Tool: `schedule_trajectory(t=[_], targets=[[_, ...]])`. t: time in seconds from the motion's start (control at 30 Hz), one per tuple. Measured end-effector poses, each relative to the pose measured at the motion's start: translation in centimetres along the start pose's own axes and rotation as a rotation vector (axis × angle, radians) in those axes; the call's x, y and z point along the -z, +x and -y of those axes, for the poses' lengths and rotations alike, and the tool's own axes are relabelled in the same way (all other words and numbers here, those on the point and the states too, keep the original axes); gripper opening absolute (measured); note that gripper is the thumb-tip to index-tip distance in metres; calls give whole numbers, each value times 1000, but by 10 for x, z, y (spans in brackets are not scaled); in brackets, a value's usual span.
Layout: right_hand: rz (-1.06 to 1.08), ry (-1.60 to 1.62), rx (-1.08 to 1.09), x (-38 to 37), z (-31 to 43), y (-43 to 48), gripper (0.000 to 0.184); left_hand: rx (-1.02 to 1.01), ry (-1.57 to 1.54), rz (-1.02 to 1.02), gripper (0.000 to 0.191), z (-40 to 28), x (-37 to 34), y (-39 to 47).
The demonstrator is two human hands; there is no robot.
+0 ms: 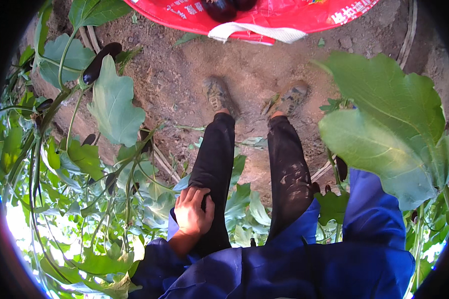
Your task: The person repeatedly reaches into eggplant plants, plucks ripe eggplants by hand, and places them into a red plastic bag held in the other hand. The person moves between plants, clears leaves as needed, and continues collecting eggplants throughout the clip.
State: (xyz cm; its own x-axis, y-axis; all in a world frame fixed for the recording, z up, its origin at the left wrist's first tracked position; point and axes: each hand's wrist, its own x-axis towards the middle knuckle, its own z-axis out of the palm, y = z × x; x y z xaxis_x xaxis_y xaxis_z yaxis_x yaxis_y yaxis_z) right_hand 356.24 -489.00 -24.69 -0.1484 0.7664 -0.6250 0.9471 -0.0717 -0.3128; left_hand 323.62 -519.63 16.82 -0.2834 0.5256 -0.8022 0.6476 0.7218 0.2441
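My left hand [194,210] rests palm down on my left trouser leg [213,175], holding nothing, its thumb apart from its fingers. My right sleeve [372,209] reaches forward under a large eggplant leaf [389,112]; my right hand is out of sight. Near that sleeve, part of a dark eggplant [341,169] shows beside a stem. On the ground beyond my shoes stands a red bag [295,17] with a white strap handle [262,31]. Dark, glossy eggplants [220,9] lie inside it.
Eggplant plants crowd both sides, with stems [54,108] and broad leaves [116,104] on the left. A long dark eggplant [101,62] juts from a stem there. My shoes [219,93] stand on bare soil [247,67] between the rows.
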Motion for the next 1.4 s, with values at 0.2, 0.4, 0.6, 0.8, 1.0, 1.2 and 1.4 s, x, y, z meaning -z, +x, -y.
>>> schedule_trajectory(t=[0.2, 0.4, 0.6, 0.8, 1.0, 1.2, 1.4], targets=[[-76, 41, -90, -19, -64, 5, 35, 30, 28, 12, 21, -1, 2, -7], [-195, 111, -134, -38, -115, -10, 33, 14, 28, 27, 21, 2, 4, -3], [-292, 253, -21, -57, -100, -77, 31, -13, 19, 48, 20, 3, 3, 1], [-349, 45, 353, -4, 119, -164, 25, 94, 13, 51, 25, 16, -7, 7], [238, 664, -24, 55, 240, -250, 18, 52, 64, -334, 57, 87, -60, 170], [518, 492, 188, 40, 243, -290, 34, 62, 807, -477, 67, 149, -2, 387], [405, 462, 149, 60, 236, -262, 36, 317, 777, -126, 66, 193, 47, 467]])
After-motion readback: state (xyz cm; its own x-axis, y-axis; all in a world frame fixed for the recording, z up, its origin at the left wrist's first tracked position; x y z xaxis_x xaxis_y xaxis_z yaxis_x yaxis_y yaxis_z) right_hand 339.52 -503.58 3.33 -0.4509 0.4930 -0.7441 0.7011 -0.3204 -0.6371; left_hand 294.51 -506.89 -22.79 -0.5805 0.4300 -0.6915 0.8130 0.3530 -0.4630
